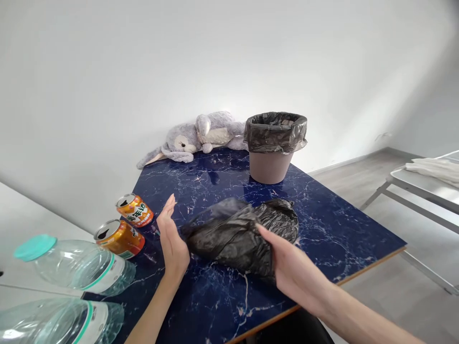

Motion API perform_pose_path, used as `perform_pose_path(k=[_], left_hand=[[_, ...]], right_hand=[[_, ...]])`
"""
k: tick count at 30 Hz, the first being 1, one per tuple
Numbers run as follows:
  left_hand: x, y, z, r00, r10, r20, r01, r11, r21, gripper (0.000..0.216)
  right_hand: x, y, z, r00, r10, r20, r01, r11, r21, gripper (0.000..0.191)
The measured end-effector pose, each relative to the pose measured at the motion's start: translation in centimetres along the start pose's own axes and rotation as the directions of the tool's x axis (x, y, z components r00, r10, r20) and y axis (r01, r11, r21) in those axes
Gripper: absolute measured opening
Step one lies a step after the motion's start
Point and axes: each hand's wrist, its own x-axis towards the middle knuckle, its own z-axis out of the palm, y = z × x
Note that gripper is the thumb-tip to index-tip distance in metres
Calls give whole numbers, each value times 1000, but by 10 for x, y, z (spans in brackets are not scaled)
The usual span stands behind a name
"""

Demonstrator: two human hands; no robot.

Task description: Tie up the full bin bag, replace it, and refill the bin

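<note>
Crumpled black thin-plastic bag (233,248) lies at frame centre, low, over the blue marble-patterned table (340,234). Right hand (294,267) grips its right side: thumb on top, other fingers hidden beneath the plastic. Left hand (173,248), left of the bag, has fingers straight and close together, grasping nothing; its palm side faces the bag's left end, contact there unclear.

Containers: round grey-brown plastic bin (269,167), upper right of centre, upright, lined with a black plastic liner (274,136) folded over the rim; contents not discernible. Two orange metal drink cans (134,210) (120,239), left, have dark openings in their tops; interiors not visible. Two clear plastic bottles (82,263) (53,320), lower left; nearer one cut off by the frame, its top out of view.

Bag's upper left edge is motion-blurred.
</note>
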Motion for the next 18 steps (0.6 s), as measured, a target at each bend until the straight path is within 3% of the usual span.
perform_pose_path(k=[3,5,7,10,11,13,15,17,18], left_hand=[[-9,19,8,964,256,77,-263,959,105,39],[-18,33,18,888,393,238,-428,896,119,45],[-28,45,32,759,449,473,-546,834,84,56],[-36,58,55,518,389,762,-613,790,14,58],[-37,60,62,461,355,813,-613,790,3,57],[-36,62,74,399,291,870,-591,806,1,57],[-34,61,83,378,253,891,-563,827,4,58],[-33,58,88,377,233,897,-537,844,6,59],[-34,57,90,381,223,897,-525,851,11,60]], right_hand=[[-1,-17,-18,981,-74,-179,79,997,17,50],[3,-23,-37,957,-180,-228,165,983,-85,53],[10,-26,-59,925,-306,-225,255,939,-231,59],[17,-33,-90,878,-410,-247,303,876,-376,68],[18,-38,-98,869,-418,-265,293,865,-407,70],[14,-52,-111,819,-484,-309,289,813,-506,72],[3,-67,-116,683,-661,-311,313,650,-693,76],[-11,-79,-111,486,-852,-192,286,363,-887,81],[-18,-81,-104,414,-907,-80,253,199,-947,80]])
